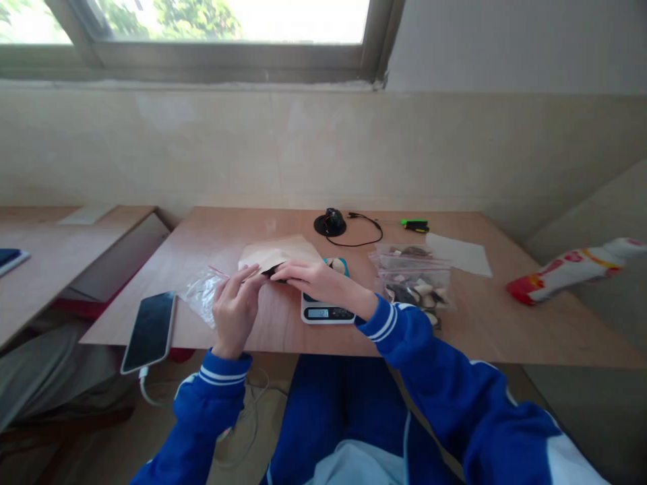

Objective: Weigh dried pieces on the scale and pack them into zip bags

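My left hand (pixel 233 308) and my right hand (pixel 316 279) meet over a tan paper bag (pixel 278 251) that lies partly on a small kitchen scale (pixel 327 312). Both hands have fingers curled, pinching the bag's near edge at its dark opening. A clear plastic bag (pixel 202 294) lies under and left of my left hand. The scale's display faces me, below my right wrist.
A phone (pixel 150 330) with a cable overhangs the table's (pixel 505 323) left front edge. Clear bags of pale pieces (pixel 415 279) sit right of the scale. Behind are a black round device with cord (pixel 331 223), a green tool (pixel 414 224), white paper (pixel 459 254), and a red-white packet (pixel 566 268) at right.
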A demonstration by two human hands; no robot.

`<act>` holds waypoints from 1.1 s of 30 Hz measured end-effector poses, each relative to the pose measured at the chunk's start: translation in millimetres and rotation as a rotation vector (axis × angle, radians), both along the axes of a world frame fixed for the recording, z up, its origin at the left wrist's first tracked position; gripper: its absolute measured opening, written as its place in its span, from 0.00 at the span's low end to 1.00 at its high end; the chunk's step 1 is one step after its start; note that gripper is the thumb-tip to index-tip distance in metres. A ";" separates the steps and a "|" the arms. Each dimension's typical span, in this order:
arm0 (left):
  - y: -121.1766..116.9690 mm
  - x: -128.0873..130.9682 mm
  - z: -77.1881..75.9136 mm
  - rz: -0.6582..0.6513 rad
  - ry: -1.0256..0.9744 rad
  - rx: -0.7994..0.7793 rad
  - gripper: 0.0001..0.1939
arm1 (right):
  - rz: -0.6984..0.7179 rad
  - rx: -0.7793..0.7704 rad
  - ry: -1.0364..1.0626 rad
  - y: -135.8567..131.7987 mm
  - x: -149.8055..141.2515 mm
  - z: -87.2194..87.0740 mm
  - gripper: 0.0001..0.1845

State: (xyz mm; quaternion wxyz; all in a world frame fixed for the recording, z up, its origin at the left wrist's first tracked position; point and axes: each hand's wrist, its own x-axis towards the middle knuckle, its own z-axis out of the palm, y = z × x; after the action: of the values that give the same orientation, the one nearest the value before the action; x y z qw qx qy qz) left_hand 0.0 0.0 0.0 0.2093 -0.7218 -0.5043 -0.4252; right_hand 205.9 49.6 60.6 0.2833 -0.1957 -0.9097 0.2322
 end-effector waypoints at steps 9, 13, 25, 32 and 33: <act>18.5 17.8 25.5 0.024 -0.024 -0.037 0.08 | -0.265 0.129 0.361 5.3 18.8 -27.5 0.17; 32.6 22.5 41.7 0.063 -0.071 -0.080 0.08 | -0.373 0.097 0.465 16.3 12.6 -17.9 0.16; 109.8 -21.8 83.8 0.278 -0.228 -0.166 0.10 | -0.412 -0.302 0.164 32.1 63.1 -55.4 0.17; 110.8 -36.1 81.7 0.280 -0.166 -0.204 0.12 | -0.280 -0.055 -0.186 46.9 58.0 -79.3 0.17; 108.9 -36.9 80.1 0.275 -0.159 -0.206 0.12 | -0.272 -0.038 -0.199 48.4 58.7 -82.3 0.17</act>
State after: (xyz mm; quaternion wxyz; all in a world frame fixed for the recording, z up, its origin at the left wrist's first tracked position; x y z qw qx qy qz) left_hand -36.9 108.9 80.1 0.1499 -0.6279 -0.6538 -0.3946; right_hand 264.6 98.0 -21.7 0.2169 -0.3444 -0.8938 0.1884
